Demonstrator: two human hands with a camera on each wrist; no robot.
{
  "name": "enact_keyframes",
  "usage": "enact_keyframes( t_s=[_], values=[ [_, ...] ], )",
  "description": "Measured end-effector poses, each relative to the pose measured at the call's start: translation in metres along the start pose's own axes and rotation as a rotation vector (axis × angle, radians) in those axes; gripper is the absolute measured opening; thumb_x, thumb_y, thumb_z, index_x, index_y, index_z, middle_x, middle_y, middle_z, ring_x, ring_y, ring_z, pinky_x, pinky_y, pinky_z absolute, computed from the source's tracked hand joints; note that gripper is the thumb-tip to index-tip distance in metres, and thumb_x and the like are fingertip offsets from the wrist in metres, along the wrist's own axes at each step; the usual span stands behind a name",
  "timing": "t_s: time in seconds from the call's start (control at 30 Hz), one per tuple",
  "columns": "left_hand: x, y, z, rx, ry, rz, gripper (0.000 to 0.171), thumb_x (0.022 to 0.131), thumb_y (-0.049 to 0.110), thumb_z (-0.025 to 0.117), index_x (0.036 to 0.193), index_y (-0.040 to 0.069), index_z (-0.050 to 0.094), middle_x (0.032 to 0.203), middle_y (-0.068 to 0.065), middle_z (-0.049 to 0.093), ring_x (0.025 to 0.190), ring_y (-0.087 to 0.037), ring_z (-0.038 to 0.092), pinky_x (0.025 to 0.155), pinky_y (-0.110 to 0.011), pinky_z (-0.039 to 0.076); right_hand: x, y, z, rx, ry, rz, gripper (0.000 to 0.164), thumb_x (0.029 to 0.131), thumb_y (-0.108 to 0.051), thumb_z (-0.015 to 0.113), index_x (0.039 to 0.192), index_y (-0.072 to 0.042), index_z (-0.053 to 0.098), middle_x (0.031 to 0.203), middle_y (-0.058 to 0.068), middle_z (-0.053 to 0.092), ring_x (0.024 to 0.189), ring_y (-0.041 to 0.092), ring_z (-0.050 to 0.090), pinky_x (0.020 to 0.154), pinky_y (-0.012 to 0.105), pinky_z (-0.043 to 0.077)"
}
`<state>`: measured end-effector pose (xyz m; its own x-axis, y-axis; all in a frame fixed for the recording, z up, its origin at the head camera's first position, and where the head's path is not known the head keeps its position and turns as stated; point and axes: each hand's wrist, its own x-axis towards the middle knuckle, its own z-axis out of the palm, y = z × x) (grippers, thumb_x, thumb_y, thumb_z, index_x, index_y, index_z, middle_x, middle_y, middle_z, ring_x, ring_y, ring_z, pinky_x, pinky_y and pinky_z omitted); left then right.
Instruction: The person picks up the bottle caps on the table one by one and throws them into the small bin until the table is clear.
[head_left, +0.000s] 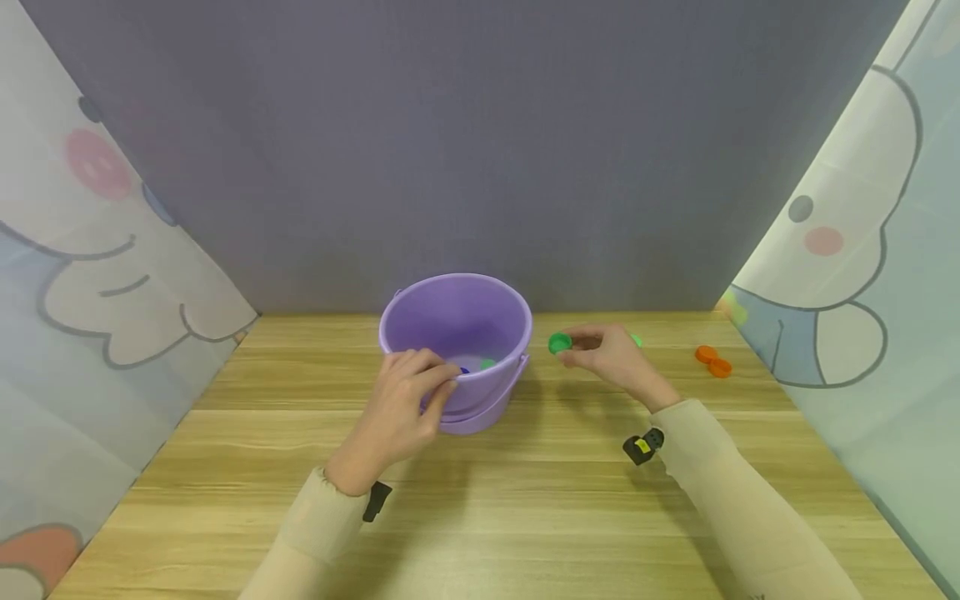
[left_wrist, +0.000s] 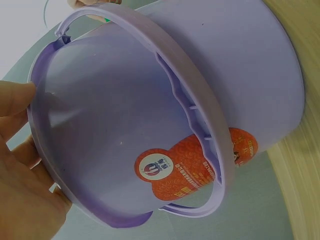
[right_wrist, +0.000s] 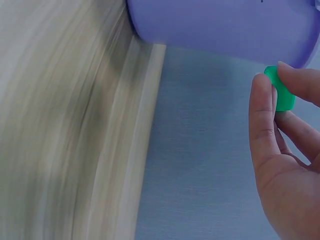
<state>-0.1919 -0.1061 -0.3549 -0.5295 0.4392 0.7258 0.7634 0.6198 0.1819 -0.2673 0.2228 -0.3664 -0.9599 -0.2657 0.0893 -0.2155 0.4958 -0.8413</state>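
A purple bucket [head_left: 480, 408] stands upright on the wooden table, its handle hanging down at the front. My left hand [head_left: 401, 408] grips the near rim, thumb outside and fingers over the edge; the left wrist view shows the rim between them. Inside the bucket lie a light green piece [head_left: 487, 363] and a dark blue piece [head_left: 465, 370], partly hidden. To the right of the bucket, my right hand [head_left: 606, 357] pinches a green bottle cap [head_left: 560, 343] between thumb and fingers, raised above the table. In the right wrist view the green cap [right_wrist: 283, 92] shows edge-on.
Two orange caps [head_left: 712, 362] lie together at the table's right. A bright green piece [head_left: 636, 340] shows partly behind my right hand. A grey panel [head_left: 480, 150] rises at the table's back edge, with printed curtains [head_left: 840, 225] along the sides.
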Motion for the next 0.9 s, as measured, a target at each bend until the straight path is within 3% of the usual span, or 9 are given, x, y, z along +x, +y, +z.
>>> enact_keyframes(
  t_s=[0.37, 0.67, 0.9],
  values=[
    [0.0, 0.001, 0.0, 0.002, 0.017, 0.008, 0.012, 0.087, 0.005, 0.073, 0.097, 0.005, 0.078, 0.088, -0.001, 0.065, 0.083, -0.021, 0.058, 0.084, -0.044, 0.041, -0.001, -0.011, -0.003, 0.019, 0.001, -0.003, 0.046, 0.089, -0.023, 0.079, 0.128, -0.001, 0.067, 0.112, 0.012, 0.073, 0.101, 0.024, 0.069, 0.093, 0.045, 0.053],
    [0.0, 0.0, 0.001, 0.009, 0.024, 0.011, 0.012, 0.086, 0.005, 0.073, 0.097, 0.005, 0.078, 0.088, -0.002, 0.066, 0.082, -0.022, 0.058, 0.083, -0.043, 0.041, -0.001, -0.019, -0.004, 0.057, 0.016, -0.063, 0.045, 0.088, -0.023, 0.081, 0.124, 0.0, 0.069, 0.106, 0.013, 0.074, 0.092, 0.021, 0.071, 0.085, 0.039, 0.056],
    [-0.002, -0.001, 0.0, 0.002, 0.026, 0.016, 0.013, 0.087, 0.005, 0.073, 0.098, 0.005, 0.078, 0.089, -0.002, 0.066, 0.082, -0.022, 0.058, 0.083, -0.044, 0.041, 0.0, -0.027, -0.001, 0.092, 0.018, -0.066, 0.044, 0.088, -0.022, 0.08, 0.125, -0.002, 0.07, 0.107, 0.013, 0.074, 0.094, 0.023, 0.072, 0.088, 0.042, 0.056]
  ],
)
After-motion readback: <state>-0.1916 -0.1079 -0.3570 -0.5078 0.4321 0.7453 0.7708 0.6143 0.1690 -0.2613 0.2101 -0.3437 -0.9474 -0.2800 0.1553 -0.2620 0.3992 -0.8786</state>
